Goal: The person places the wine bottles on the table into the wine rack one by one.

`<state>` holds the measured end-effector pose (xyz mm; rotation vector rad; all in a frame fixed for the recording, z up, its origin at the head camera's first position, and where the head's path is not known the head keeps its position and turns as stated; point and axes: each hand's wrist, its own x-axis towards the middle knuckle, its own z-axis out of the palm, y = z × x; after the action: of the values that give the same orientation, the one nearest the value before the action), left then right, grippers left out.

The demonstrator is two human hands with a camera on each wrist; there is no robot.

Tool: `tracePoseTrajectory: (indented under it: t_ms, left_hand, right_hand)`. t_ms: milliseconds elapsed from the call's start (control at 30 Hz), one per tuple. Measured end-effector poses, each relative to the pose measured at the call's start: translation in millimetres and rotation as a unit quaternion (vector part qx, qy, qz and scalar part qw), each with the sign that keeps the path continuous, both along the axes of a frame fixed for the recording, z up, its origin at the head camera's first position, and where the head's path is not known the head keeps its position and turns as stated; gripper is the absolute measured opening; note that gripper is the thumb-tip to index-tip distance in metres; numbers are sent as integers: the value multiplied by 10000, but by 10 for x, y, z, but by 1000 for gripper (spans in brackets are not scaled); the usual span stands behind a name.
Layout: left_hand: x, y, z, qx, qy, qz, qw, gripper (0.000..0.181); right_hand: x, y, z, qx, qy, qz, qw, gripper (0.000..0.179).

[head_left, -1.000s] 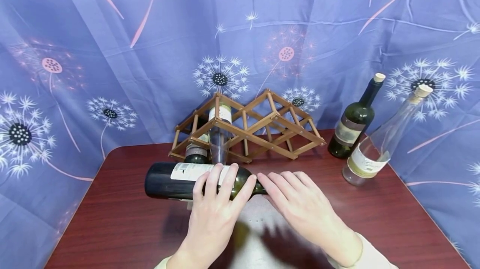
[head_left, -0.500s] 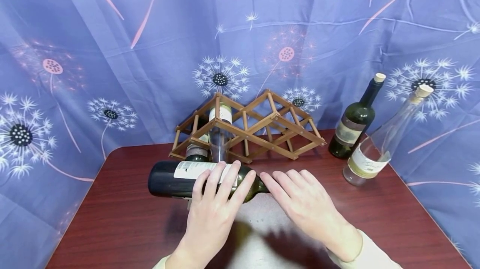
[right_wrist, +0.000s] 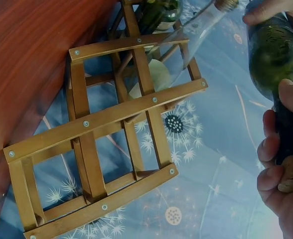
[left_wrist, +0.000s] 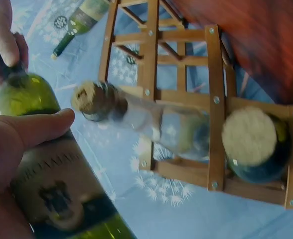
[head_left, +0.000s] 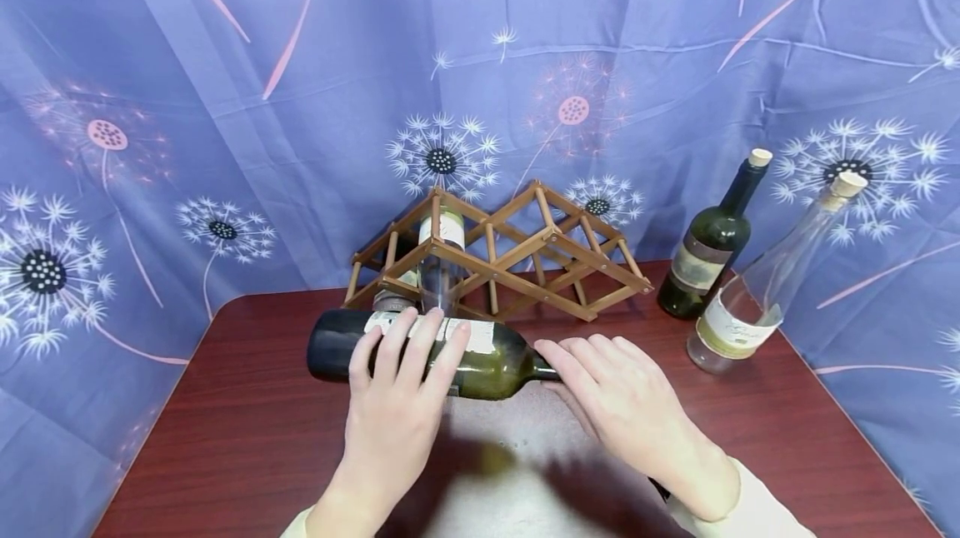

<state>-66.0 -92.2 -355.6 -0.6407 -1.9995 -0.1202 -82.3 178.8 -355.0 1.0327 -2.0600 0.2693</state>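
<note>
Around the held bottle, the rack blocks twelve, though its cells between one and two are open; the green bottle and clear bottle bar nearly three. Over the table, eight is passable.

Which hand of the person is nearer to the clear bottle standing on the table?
Right. The right hand, gripping the neck of the held bottle, is left of the clear bottle; the left hand, on the held bottle's body, is farther left.
</note>
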Motion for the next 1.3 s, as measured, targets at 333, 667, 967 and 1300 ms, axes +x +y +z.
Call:
tracePoseTrajectory:
  t_ms: [333,667,967,1300]
  left_hand:
    - [-54,-222,20,153,-102,45,9998,57]
    - [-48,-290,74,260,133,-133,9995,61]
    - [-60,-309,73,240,70,-212,9995,66]
    - [-77,-316,44,125,-222,-96,9996,88]
  right_hand:
    - [-61,186,60,-45,-841,236,9962,45]
    - [-124,376,122,-9,-1426,385,9890,45]
    - [-171,457,127,-36,-1706,573,9837,38]
    - [-154,400,111,303,-1316,-53,9908,48]
